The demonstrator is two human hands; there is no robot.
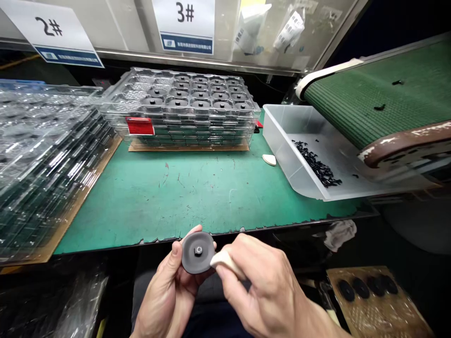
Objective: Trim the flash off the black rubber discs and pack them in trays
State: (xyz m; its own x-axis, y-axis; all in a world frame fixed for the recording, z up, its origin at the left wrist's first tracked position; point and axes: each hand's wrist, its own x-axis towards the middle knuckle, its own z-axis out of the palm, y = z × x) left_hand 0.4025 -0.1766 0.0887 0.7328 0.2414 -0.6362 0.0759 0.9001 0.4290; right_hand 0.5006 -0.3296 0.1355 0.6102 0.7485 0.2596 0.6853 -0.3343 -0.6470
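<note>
I see the left hand (171,293), fingers (170,263) clamped round a grey disc (197,253); the right hand (264,277) pinches a cream pad (227,264) against it.

The round, dished disc (190,263) is plain dark grey, its central stud lighter at the tip. The soft wedge-shaped pad (227,265) is plain cream-white. The flat bench (197,192) is green with dark scratch marks and a black edge. The stacked clear plastic trays (190,126) show a grid pattern and a red rectangular label (140,126). The wide ribbed belt (355,89) is green; the deep plastic bin (289,150) is translucent white, its small loose parts (319,166) black.
</note>
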